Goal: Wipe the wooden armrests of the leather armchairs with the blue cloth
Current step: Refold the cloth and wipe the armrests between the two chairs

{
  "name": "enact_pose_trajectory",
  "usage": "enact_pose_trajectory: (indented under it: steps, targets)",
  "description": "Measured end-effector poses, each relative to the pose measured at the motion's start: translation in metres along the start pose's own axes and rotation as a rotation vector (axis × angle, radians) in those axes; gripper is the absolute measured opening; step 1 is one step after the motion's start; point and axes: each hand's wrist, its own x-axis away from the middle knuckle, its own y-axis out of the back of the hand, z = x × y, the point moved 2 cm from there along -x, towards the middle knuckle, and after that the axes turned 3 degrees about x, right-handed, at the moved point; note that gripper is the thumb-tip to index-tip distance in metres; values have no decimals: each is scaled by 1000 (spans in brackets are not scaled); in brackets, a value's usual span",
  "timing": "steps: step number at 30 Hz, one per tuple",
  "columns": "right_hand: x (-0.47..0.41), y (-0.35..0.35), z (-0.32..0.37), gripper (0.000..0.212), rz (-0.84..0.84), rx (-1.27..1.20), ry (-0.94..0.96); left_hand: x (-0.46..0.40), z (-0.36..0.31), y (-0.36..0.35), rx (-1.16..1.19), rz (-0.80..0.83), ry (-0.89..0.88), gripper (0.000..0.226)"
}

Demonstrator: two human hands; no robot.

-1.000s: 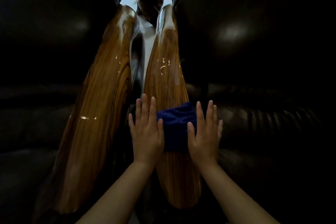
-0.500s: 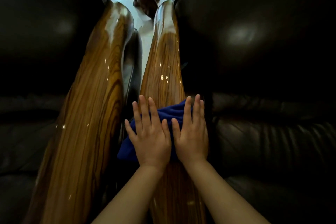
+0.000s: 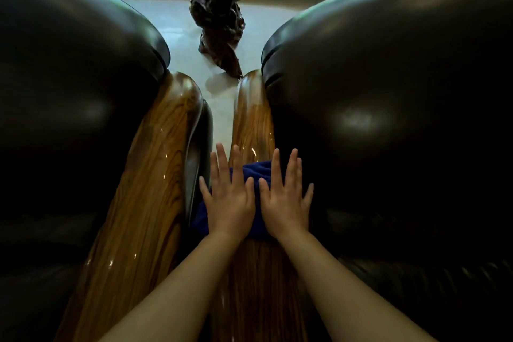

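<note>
Head view: left hand (image 3: 230, 203) and right hand (image 3: 286, 203) flat, side by side, fingers spread, palms pressing the blue cloth (image 3: 256, 172) onto the right wooden armrest (image 3: 252, 122), gripping nothing. Cloth draped over that armrest's left edge, between two dark leather armchairs (image 3: 388, 119). Left wooden armrest (image 3: 150, 175) bare and glossy; dark carved sculpture (image 3: 216, 8) on the pale floor beyond.

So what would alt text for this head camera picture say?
Two bare hands, left hand and right hand, press a blue cloth flat on the right wooden armrest, between two dark leather armchairs; the left wooden armrest lies untouched.
</note>
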Motion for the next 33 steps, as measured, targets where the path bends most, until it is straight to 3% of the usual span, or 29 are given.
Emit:
enact_pose_trajectory:
  steps: [3,8,16,24,28,33]
  targets:
    - [25,16,-17,61,-58,-66,91,20,19,22,82,98,-163,63]
    - [42,3,-30,71,243,-130,213,40,35,19,-61,397,-257,59]
    - [-19,2,-23,70,317,-203,270,-20,27,15,85,404,-144,74]
    - [-88,28,-19,79,214,13,321,-96,13,21,-73,532,-145,88]
    - [-113,29,-13,81,292,-17,312,-123,4,22,-123,554,-143,87]
    - [-130,25,-8,79,349,-111,265,-136,3,21,67,542,-65,85]
